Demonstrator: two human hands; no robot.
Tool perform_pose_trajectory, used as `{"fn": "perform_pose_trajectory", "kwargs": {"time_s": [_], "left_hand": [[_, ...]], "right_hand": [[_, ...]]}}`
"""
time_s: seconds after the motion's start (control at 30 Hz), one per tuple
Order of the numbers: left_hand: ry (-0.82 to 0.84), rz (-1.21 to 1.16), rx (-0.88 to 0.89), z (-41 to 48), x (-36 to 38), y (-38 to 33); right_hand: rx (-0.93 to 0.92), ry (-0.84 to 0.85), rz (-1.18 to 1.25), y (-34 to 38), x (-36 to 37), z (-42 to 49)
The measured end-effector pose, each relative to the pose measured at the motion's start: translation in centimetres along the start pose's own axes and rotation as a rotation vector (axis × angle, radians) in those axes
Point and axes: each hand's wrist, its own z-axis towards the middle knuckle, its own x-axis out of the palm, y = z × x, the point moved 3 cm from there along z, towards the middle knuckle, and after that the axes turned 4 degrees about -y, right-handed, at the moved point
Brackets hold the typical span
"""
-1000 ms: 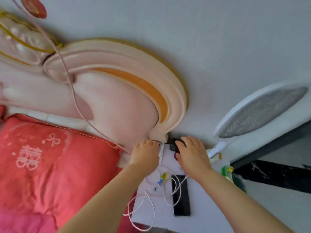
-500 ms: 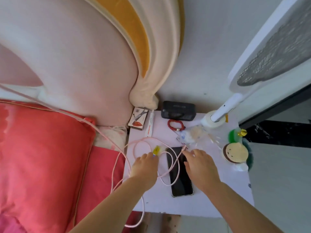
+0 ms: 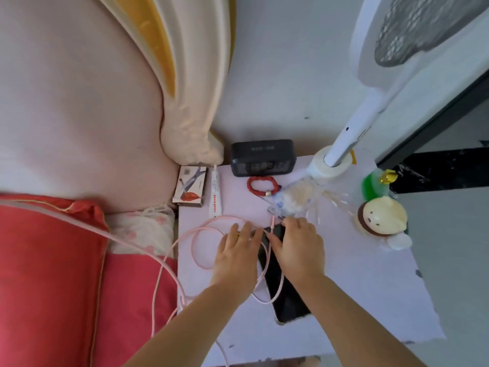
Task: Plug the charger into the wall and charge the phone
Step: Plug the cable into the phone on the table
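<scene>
The phone [image 3: 284, 282] lies flat and face-up on my nightstand [image 3: 357, 300], a dark slab running from about the centre of the top down toward five o'clock. The pink cable [image 3: 201, 234] loops over the tabletop at nine o'clock of the phone, crosses its screen, and trails off over the red bedding [image 3: 53, 274] toward ten o'clock. I cannot see a wall socket or the charger's plug from here, so I can't tell whether that end is in. What is plainly left, as I judge it, is getting the cable's connector [image 3: 272, 222] into the phone: the connector sits just past the phone's top edge at twelve o'clock, not seated in any port that I can see.

My left hand [image 3: 236, 256] reaches in from six o'clock, palm down, fingers spread and lying on the cable just left of the phone's top corner; they look to be pressing or gathering the cord, but whether they have closed round it I cannot tell. My right hand [image 3: 297, 247] comes in from five o'clock, palm down over the phone's upper end, fingers curled forward toward the connector. It hides its own fingertips, so I cannot say whether it pinches the plug or the phone.
</scene>
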Motion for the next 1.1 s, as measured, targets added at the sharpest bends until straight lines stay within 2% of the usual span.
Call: {"fn": "perform_pose_trajectory", "kwargs": {"time_s": [0.23,0.47,0.6,0.73,0.83,0.93,1.1], "left_hand": [[0.003,0.099,0.056,-0.1,0.6,0.1],[-0.109,0.005,0.129,0.0,0.2,-0.2],[-0.144,0.008,0.366,-1.0,0.8,-1.7],[-0.032,0.070,0.621,-2.4,1.9,-2.7],[0.064,0.069,0.727,-3.5,2.5,-3.0],[0.089,0.167,0.767,-4.1,2.8,-3.3],[0.021,0.288,0.823,-3.5,1.9,-4.1]], "right_hand": [[0.130,-0.072,0.100,0.4,-0.2,-1.2],[0.303,-0.217,0.471,-1.1,-1.0,-6.9],[0.362,-0.248,0.624,-1.7,-0.2,-11.0],[0.447,-0.279,0.776,-2.7,0.5,-14.6],[0.528,-0.277,0.887,-3.6,1.3,-16.7],[0.560,-0.257,0.873,-4.4,2.0,-18.0],[0.545,-0.293,0.759,-5.7,2.4,-18.1]]}}
